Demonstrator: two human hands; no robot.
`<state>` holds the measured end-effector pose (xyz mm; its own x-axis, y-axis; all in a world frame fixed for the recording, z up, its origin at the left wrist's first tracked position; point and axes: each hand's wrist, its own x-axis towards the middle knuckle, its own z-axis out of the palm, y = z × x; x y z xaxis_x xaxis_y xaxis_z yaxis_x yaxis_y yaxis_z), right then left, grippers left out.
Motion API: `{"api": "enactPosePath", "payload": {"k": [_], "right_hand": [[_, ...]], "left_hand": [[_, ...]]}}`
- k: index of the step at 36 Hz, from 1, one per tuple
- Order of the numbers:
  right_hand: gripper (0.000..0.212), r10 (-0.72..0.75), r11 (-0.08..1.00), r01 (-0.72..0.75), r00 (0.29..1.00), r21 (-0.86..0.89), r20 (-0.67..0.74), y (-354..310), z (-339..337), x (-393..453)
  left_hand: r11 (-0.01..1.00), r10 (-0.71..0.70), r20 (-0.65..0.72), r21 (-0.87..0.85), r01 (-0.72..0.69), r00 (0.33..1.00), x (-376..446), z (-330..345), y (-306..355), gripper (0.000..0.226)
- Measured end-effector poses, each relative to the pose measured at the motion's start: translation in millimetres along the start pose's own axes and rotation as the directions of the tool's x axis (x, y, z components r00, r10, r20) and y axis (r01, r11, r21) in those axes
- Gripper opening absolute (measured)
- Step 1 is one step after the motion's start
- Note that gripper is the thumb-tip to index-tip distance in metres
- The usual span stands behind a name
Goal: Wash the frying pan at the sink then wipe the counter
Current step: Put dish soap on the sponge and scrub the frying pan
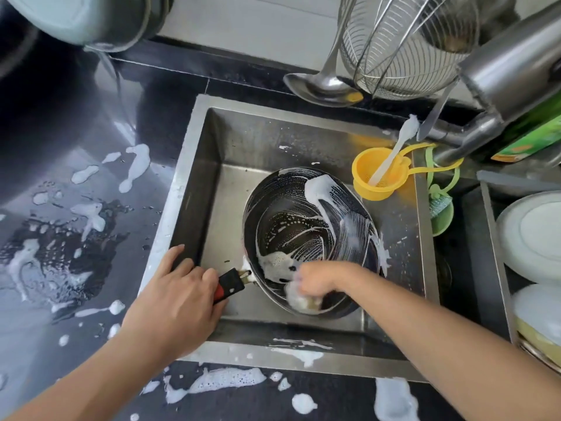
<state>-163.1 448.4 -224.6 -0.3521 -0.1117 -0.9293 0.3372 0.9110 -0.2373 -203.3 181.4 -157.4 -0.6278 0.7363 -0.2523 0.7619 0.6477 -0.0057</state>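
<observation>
**Soapy frying pan held in the sink, scrubbed at its near rim**

On the far left, the dark counter (60, 141) is splashed with white foam (135, 165), in blobs toward its back and in a wider smeared patch toward its front edge; more foam lies along the front strip below the sink. At the counter's back left corner stands a pale green pot (82, 16), only partly in view.

The left hand (176, 302) reaches over the left rim of the steel sink (188, 165), its fingers curled round the black and red handle (229, 285) of the frying pan (306, 235). The pan sits inside the sink, toward the front and right of the basin, tilted with its inside facing up and streaked with suds.

The right hand (318, 278) is at the pan's near rim, fingers curled down on a foamy sponge (299, 299); the hand is blurred, so the exact grip cannot be told.

At the sink's back right corner sits a yellow strainer cup (379, 177) with a white brush (394, 150) standing in it. Behind the sink's back edge lie a steel ladle (321, 86) and a wire basket (403, 44). The steel tap (491, 86) comes in from the right. Beyond the sink's right edge, white plates (531, 235) stand in a rack.
</observation>
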Motion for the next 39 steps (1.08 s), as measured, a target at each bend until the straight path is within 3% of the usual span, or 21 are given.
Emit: {"api": "enactPosePath", "payload": {"k": [1, 3, 6, 8, 10, 12, 14, 15, 17, 19, 20, 21, 22, 24, 25, 27, 30, 33, 35, 37, 39], "right_hand": [[0.020, -0.110, 0.981, 0.116, 0.993, 0.157, -0.045, -16.9, -2.3, 1.1], [0.020, -0.188, 0.844, 0.324, 0.925, 0.426, -0.332, -47.6, -19.5, 4.8], [0.008, -0.051, 0.777, 0.472, 0.706, 0.416, -0.706, -66.2, -62.3, 32.8], [0.013, -0.024, 0.899, 0.378, 0.547, 0.222, -0.837, -52.6, -83.4, 60.4], [0.029, -0.027, 0.999, 0.040, 0.517, -0.007, -0.856, -22.0, -88.9, 71.5], [0.032, 0.026, 0.944, -0.288, 0.552, -0.161, -0.833, 13.9, -86.8, 67.0], [0.030, 0.166, 0.809, -0.506, 0.685, -0.299, -0.709, 45.1, -80.3, 51.7], [0.032, 0.246, 0.764, -0.534, 0.760, -0.362, -0.601, 53.1, -74.6, 41.8], [0.039, 0.319, 0.743, -0.416, 0.909, -0.524, -0.270, 53.5, -57.5, 28.4], [0.032, 0.288, 0.827, -0.216, 0.956, -0.520, 0.061, 37.3, -41.1, 18.6], [0.022, 0.218, 0.911, -0.134, 0.959, -0.390, 0.180, 28.5, -32.9, 14.7], [0.017, 0.121, 0.986, -0.087, 0.959, -0.142, 0.257, 15.7, -27.8, 9.2], [0.019, -0.017, 0.995, -0.010, 0.962, 0.100, 0.273, 2.9, -25.7, 7.2], [0.016, -0.199, 0.942, 0.175, 0.979, 0.287, 0.055, -22.7, -32.3, 11.3], [0.013, -0.230, 0.930, 0.253, 0.967, 0.268, -0.114, -36.0, -38.7, 17.1], [0.016, -0.224, 0.939, 0.312, 0.875, 0.146, -0.429, -49.4, -53.5, 36.9], [0.030, -0.119, 0.993, 0.106, 0.759, -0.059, -0.640, -26.6, -71.5, 54.7], [0.043, 0.119, 0.945, -0.275, 0.790, -0.174, -0.602, 21.9, -70.8, 46.0], [0.042, 0.278, 0.850, -0.423, 0.867, -0.315, -0.414, 42.0, -57.6, 34.8], [0.040, 0.303, 0.815, -0.313, 0.948, -0.487, -0.101, 39.4, -39.9, 21.5], [0.037, 0.217, 0.873, -0.123, 0.964, -0.472, 0.152, 17.3, -26.7, 9.4]], "left_hand": [[1.000, 0.000, 0.004, 0.005, -0.001, 1.000, -0.3, -0.2, 0.1, 0.032], [1.000, 0.009, 0.006, 0.016, -0.009, 1.000, -0.9, 1.0, -0.5, 0.032], [1.000, 0.013, -0.009, 0.022, -0.013, 1.000, 0.8, 1.9, -1.4, 0.032], [1.000, 0.011, -0.010, 0.025, -0.010, 1.000, 1.3, 2.4, -1.2, 0.033], [0.999, 0.011, -0.017, 0.032, -0.010, 1.000, 1.4, 2.4, -1.1, 0.034], [0.999, 0.009, -0.015, 0.031, -0.008, 1.000, 1.0, 1.9, -2.1, 0.034], [0.999, 0.012, -0.017, 0.032, -0.012, 1.000, 1.7, 1.7, -2.4, 0.034], [0.999, 0.010, -0.015, 0.034, -0.009, 1.000, 1.7, 1.3, -2.6, 0.035], [1.000, 0.008, -0.013, 0.021, -0.008, 1.000, 0.7, 0.3, -2.6, 0.035], [1.000, 0.009, -0.018, 0.027, -0.009, 1.000, 0.9, 0.8, -1.6, 0.035], [1.000, 0.008, -0.017, 0.025, -0.008, 1.000, 1.1, 0.9, -1.3, 0.034], [1.000, 0.008, -0.014, 0.023, -0.008, 1.000, 1.2, 0.4, -1.2, 0.033], [1.000, 0.007, -0.015, 0.022, -0.007, 1.000, 1.5, -0.1, -1.1, 0.033], [1.000, 0.010, -0.018, 0.023, -0.010, 1.000, 1.9, 0.1, -0.8, 0.033], [1.000, 0.013, -0.022, 0.024, -0.013, 1.000, 1.9, 0.3, -0.9, 0.033], [1.000, 0.010, -0.029, 0.026, -0.010, 1.000, 2.4, 1.2, -1.6, 0.034], [1.000, 0.001, -0.030, 0.023, 0.000, 1.000, 1.8, 2.1, -1.3, 0.035], [1.000, 0.001, -0.024, 0.022, 0.000, 1.000, 1.4, 2.2, -1.8, 0.035], [1.000, 0.000, -0.027, 0.024, 0.001, 1.000, 1.0, 2.8, -1.7, 0.033], [1.000, 0.004, -0.026, 0.024, -0.004, 1.000, 1.1, 2.6, -2.4, 0.032], [1.000, 0.007, -0.026, 0.015, -0.007, 1.000, 1.2, 2.5, -2.7, 0.032]]}}
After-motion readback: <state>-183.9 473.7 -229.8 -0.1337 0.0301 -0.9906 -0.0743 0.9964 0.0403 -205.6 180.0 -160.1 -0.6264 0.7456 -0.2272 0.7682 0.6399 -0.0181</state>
